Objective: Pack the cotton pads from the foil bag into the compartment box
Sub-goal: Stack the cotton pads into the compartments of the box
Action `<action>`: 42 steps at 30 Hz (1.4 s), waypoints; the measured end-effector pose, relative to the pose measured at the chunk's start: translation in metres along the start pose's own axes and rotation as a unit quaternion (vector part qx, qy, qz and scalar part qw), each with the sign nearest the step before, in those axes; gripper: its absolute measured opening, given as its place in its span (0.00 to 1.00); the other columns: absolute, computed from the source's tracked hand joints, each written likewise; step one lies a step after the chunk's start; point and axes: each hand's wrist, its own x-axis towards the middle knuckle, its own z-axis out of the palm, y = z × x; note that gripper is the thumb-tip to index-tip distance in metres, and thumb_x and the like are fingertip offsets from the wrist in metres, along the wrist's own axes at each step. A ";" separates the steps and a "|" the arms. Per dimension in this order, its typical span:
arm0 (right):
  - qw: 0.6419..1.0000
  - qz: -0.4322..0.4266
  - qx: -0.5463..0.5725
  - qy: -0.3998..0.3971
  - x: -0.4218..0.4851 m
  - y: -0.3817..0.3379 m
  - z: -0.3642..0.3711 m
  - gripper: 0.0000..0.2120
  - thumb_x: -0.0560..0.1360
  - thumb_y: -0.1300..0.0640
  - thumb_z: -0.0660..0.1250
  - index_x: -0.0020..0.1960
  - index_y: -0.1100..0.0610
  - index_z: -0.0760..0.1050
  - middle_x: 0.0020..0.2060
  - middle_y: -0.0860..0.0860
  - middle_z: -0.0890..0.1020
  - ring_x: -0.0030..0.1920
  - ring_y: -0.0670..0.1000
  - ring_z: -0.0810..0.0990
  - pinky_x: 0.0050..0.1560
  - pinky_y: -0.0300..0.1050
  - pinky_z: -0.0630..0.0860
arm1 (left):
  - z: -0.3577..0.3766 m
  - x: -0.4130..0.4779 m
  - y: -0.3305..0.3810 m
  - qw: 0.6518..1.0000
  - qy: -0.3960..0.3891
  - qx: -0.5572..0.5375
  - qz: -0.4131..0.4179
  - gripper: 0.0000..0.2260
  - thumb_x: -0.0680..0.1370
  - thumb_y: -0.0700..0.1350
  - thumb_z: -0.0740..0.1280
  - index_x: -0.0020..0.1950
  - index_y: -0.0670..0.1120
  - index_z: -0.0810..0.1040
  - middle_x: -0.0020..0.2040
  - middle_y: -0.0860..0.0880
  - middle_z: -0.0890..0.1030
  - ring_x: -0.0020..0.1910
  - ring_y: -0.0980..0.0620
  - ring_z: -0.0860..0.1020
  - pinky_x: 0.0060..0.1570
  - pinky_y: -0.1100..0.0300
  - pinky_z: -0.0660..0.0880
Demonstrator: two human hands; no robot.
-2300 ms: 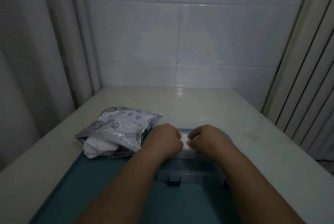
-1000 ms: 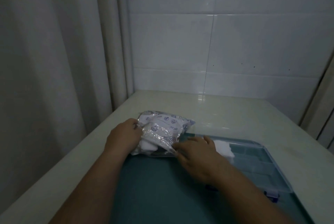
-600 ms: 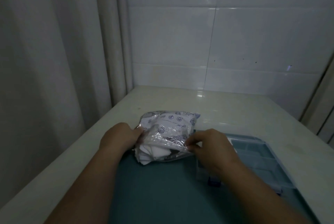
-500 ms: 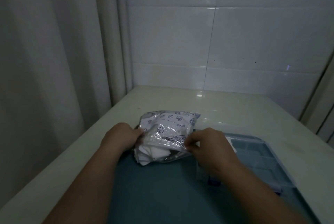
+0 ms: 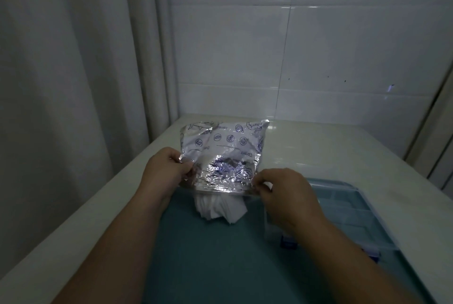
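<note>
The pale table (image 5: 318,146) carries a teal mat (image 5: 220,259), with the clear compartment box (image 5: 348,213) at four o'clock. At centre is the foil bag (image 5: 223,154), mouth down, with cotton pads (image 5: 218,208) bulging out at six o'clock. The left hand (image 5: 166,171) and right hand (image 5: 284,191) each pinch a mouth corner. A shake could likely dump the pads onto the mat, beside the box.

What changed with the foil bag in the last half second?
The left hand and right hand raised the foil bag off the teal mat, mouth downward, so cotton pads now hang out below. Both hands kept their pinch on its edges. The compartment box stayed put.
</note>
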 end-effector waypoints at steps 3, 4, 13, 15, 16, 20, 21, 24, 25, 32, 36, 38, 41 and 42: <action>1.000 -0.008 0.008 0.016 0.001 -0.001 0.001 0.11 0.77 0.57 0.64 0.54 0.48 0.83 0.52 0.50 0.85 0.53 0.53 0.79 0.52 0.43 0.72 | 0.000 -0.001 -0.002 1.000 -0.005 -0.025 0.007 0.17 0.70 0.37 0.75 0.32 0.46 0.67 0.28 0.47 0.73 0.26 0.54 0.70 0.26 0.64 0.67; 1.000 -0.010 0.011 0.021 0.001 -0.001 0.002 0.12 0.77 0.57 0.64 0.55 0.48 0.83 0.52 0.50 0.85 0.54 0.53 0.79 0.53 0.43 0.72 | 0.000 -0.001 -0.002 1.000 -0.002 -0.029 0.011 0.18 0.69 0.38 0.76 0.31 0.46 0.67 0.28 0.48 0.72 0.26 0.55 0.69 0.25 0.64 0.66; 0.989 -0.094 -0.071 0.094 0.003 -0.001 0.007 0.11 0.65 0.63 0.77 0.39 0.47 0.85 0.32 0.49 0.84 0.35 0.54 0.78 0.36 0.41 0.68 | 0.002 -0.002 0.004 0.983 -0.096 -0.077 -0.138 0.33 0.62 0.65 0.72 0.57 0.42 0.82 0.51 0.47 0.85 0.53 0.45 0.82 0.62 0.49 0.73; 0.986 -0.109 -0.080 0.100 0.004 0.000 0.007 0.12 0.62 0.64 0.78 0.36 0.47 0.84 0.30 0.46 0.83 0.33 0.52 0.77 0.36 0.40 0.65 | 0.001 -0.001 0.002 0.986 -0.079 -0.038 -0.140 0.33 0.62 0.68 0.70 0.54 0.42 0.83 0.50 0.46 0.85 0.51 0.45 0.82 0.60 0.50 0.75; 0.987 -0.108 -0.081 0.091 0.004 -0.002 0.007 0.11 0.65 0.64 0.76 0.39 0.47 0.84 0.33 0.46 0.84 0.36 0.52 0.78 0.37 0.41 0.67 | 0.001 0.000 0.001 0.988 -0.076 -0.020 -0.133 0.27 0.67 0.63 0.72 0.52 0.41 0.83 0.47 0.44 0.85 0.47 0.45 0.82 0.56 0.51 0.77; 0.998 -0.033 -0.051 0.023 0.004 0.001 0.007 0.11 0.78 0.56 0.64 0.57 0.46 0.79 0.51 0.49 0.82 0.52 0.52 0.77 0.54 0.45 0.72 | 0.002 -0.003 0.000 0.989 -0.108 -0.043 -0.088 0.02 0.75 0.38 0.70 0.45 0.43 0.78 0.42 0.39 0.82 0.37 0.45 0.79 0.44 0.52 0.77; 1.000 -0.013 -0.016 0.012 0.003 0.002 0.007 0.10 0.78 0.55 0.64 0.57 0.45 0.77 0.52 0.49 0.82 0.51 0.51 0.78 0.54 0.45 0.74 | 0.003 -0.002 0.001 0.988 -0.111 -0.065 -0.082 0.05 0.75 0.35 0.69 0.45 0.45 0.77 0.43 0.40 0.82 0.38 0.45 0.79 0.44 0.52 0.77; 0.997 0.028 0.074 -0.015 0.003 0.005 0.008 0.09 0.79 0.50 0.62 0.59 0.46 0.69 0.51 0.46 0.82 0.48 0.50 0.79 0.50 0.47 0.77 | 0.003 -0.001 0.003 0.987 -0.097 -0.112 -0.068 0.11 0.75 0.30 0.66 0.52 0.44 0.77 0.47 0.42 0.83 0.41 0.45 0.81 0.46 0.53 0.78; 0.994 0.039 0.100 -0.024 0.004 0.006 0.010 0.11 0.79 0.49 0.61 0.60 0.46 0.67 0.51 0.46 0.82 0.47 0.50 0.80 0.49 0.49 0.78 | 0.003 0.000 0.004 0.985 -0.099 -0.128 -0.061 0.13 0.75 0.29 0.64 0.55 0.43 0.77 0.48 0.42 0.83 0.41 0.46 0.81 0.46 0.53 0.78; 0.951 0.111 0.287 -0.027 0.012 0.007 0.011 0.23 0.78 0.43 0.60 0.70 0.49 0.64 0.45 0.47 0.82 0.47 0.50 0.82 0.50 0.47 0.76 | 0.000 -0.002 0.009 0.964 -0.134 -0.230 0.008 0.18 0.74 0.25 0.61 0.58 0.43 0.77 0.49 0.46 0.84 0.46 0.48 0.81 0.49 0.53 0.79; 0.943 0.101 0.316 0.010 0.013 0.007 0.007 0.03 0.77 0.60 0.67 0.46 0.53 0.78 0.41 0.52 0.84 0.38 0.49 0.83 0.39 0.42 0.81 | 0.001 -0.004 0.007 0.961 -0.171 -0.211 0.042 0.24 0.68 0.30 0.69 0.63 0.41 0.75 0.55 0.41 0.83 0.53 0.42 0.81 0.55 0.48 0.76; 0.930 0.105 0.352 0.027 0.012 0.007 0.005 0.09 0.75 0.66 0.67 0.45 0.53 0.75 0.41 0.53 0.84 0.35 0.50 0.82 0.33 0.41 0.80 | 0.000 -0.005 0.008 0.957 -0.186 -0.223 0.021 0.25 0.67 0.37 0.72 0.63 0.41 0.75 0.57 0.40 0.82 0.55 0.40 0.81 0.56 0.47 0.77; 0.933 0.085 0.350 0.018 0.012 0.009 0.008 0.08 0.75 0.65 0.69 0.48 0.53 0.73 0.43 0.52 0.84 0.40 0.55 0.83 0.42 0.53 0.83 | 0.002 -0.008 0.011 0.956 -0.197 -0.215 0.013 0.18 0.70 0.47 0.71 0.59 0.45 0.80 0.55 0.44 0.84 0.55 0.44 0.82 0.55 0.51 0.76; 0.940 0.069 0.333 -0.006 0.012 0.010 0.010 0.08 0.74 0.62 0.70 0.49 0.53 0.73 0.44 0.50 0.84 0.42 0.54 0.84 0.45 0.54 0.82 | 0.002 -0.009 0.011 0.955 -0.196 -0.224 0.005 0.16 0.71 0.48 0.69 0.57 0.45 0.81 0.54 0.44 0.84 0.54 0.45 0.82 0.55 0.51 0.75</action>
